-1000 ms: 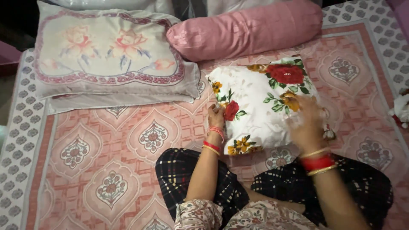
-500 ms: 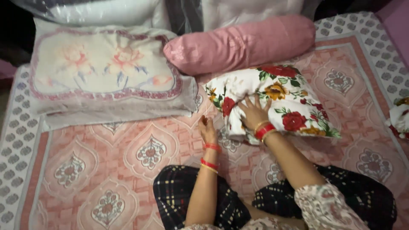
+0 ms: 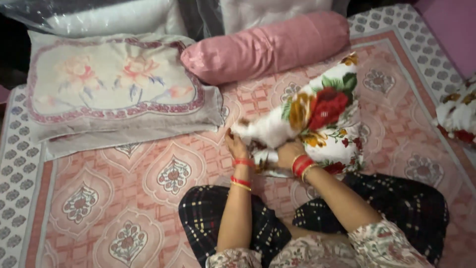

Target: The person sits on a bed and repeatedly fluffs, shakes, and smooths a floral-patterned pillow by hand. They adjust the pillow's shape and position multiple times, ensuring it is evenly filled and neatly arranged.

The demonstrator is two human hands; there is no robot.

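White cushion [image 3: 317, 119] printed with red and yellow-orange flowers and green leaves; bolster [image 3: 267, 47] plain pink with a faint sheen. Flat pillow [image 3: 114, 84] pale cream-grey, faded pink and blue flowers inside a maroon scrolled border; bedsheet [image 3: 124, 188] salmon-pink brick pattern with cream pointed medallions, edged in a grey-and-white tile print. Trousers [image 3: 218, 218] black with thin red, yellow and white checks, bangles [image 3: 301, 165] red and gold.

— A bedroom at home, clearly. Bed covered edge to edge by a pink patterned bedsheet [image 3: 124, 198].

— Agreed. Flat embroidered pillow [image 3: 119, 84] up at the head, pink bolster [image 3: 267, 44] lying beside it.

— Plastic-wrapped white pillows [image 3: 99, 17] stacked behind. Floral cushion [image 3: 322, 114] out on the sheet too.
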